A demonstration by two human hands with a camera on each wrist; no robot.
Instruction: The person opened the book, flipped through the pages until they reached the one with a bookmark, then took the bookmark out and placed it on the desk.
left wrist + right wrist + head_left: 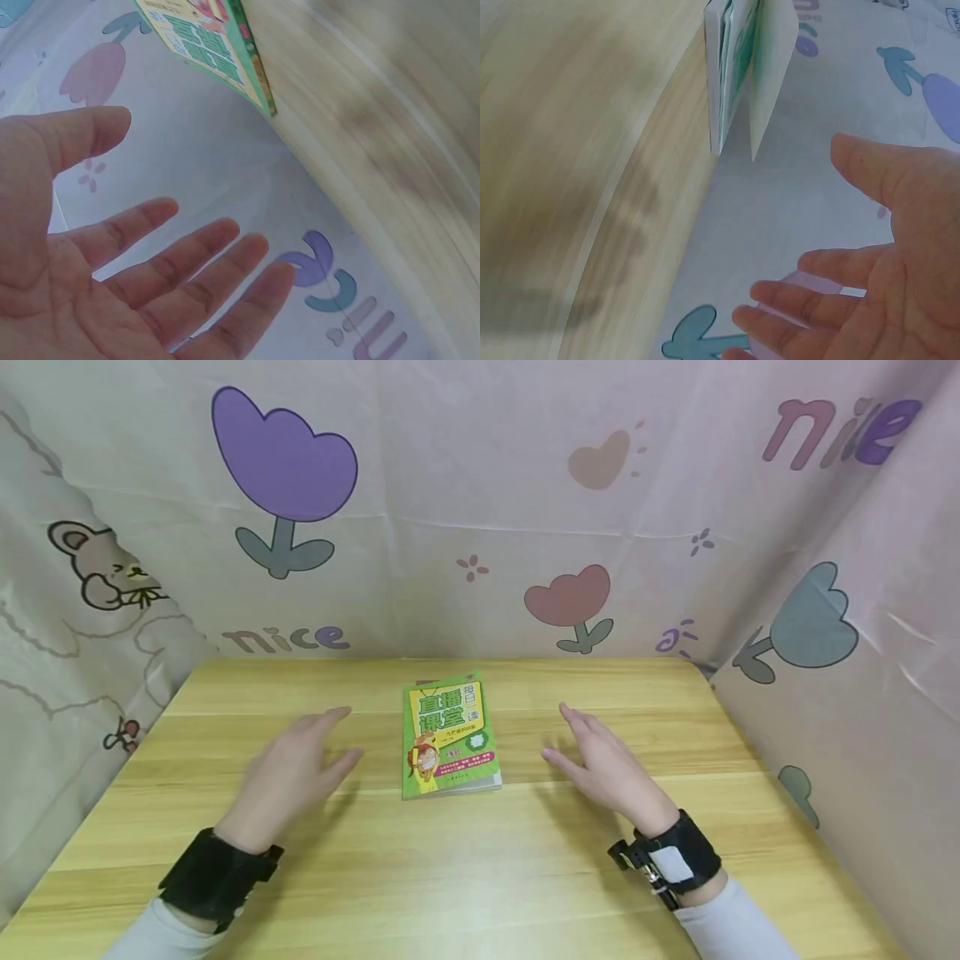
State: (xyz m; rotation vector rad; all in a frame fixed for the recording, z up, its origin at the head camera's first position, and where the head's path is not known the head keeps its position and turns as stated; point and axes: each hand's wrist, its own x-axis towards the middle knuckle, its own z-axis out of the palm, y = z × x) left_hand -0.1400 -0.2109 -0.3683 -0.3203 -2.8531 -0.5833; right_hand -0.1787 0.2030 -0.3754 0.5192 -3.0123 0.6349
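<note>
A green and yellow paperback book [452, 735] lies face up near the middle of the wooden table, its front cover lifted slightly along the right side. To its left hovers my left hand [292, 772], fingers extended and thumb apart, holding nothing. On the other side my right hand [603, 768] is held over the wood with its fingers spread toward the book, also holding nothing. The left wrist view shows the book's spine [251, 56] beyond the thumb. In the right wrist view the loose cover [774, 75] stands away from the pages [731, 75].
The wooden table [465, 877] runs back to a hanging cloth [450, 460] printed with flowers, a bear and lettering. The cloth also closes off both sides. Each wrist wears a black strap [217, 877] with a small device.
</note>
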